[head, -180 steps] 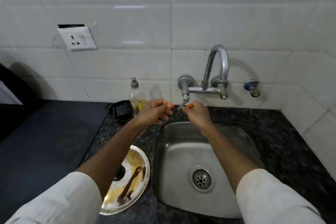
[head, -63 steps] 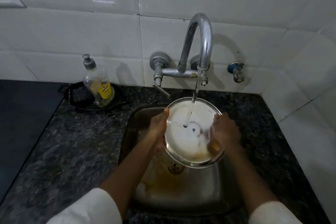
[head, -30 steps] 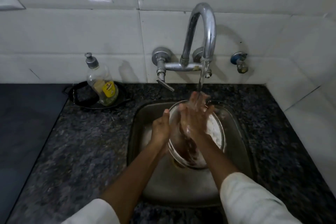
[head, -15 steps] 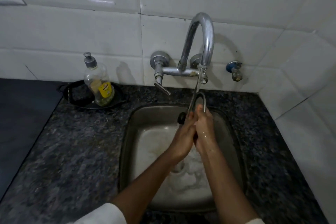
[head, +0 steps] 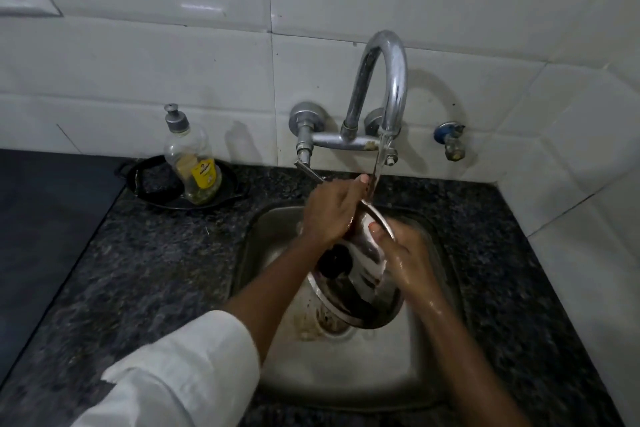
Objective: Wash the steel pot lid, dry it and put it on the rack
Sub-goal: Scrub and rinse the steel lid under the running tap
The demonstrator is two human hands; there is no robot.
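The steel pot lid (head: 360, 295) is tilted over the steel sink (head: 346, 367), its top side with the black knob (head: 334, 262) facing me. My left hand (head: 329, 211) lies flat on the lid's upper part, just under the stream of water from the chrome tap (head: 388, 80). My right hand (head: 405, 253) grips the lid's right rim, thumb on the top face, and is wet. The lid's far edge is hidden behind my left hand.
A soap bottle (head: 192, 159) with a yellow label stands in a small black pan (head: 152, 184) on the dark granite counter (head: 145, 270) left of the sink. A second small tap (head: 452, 142) sticks out of the white tiled wall at the right.
The lid has been turned from edge-on, held up under the tap, to tilted with its knob side facing me. My left hand has moved onto its top face; water still runs.
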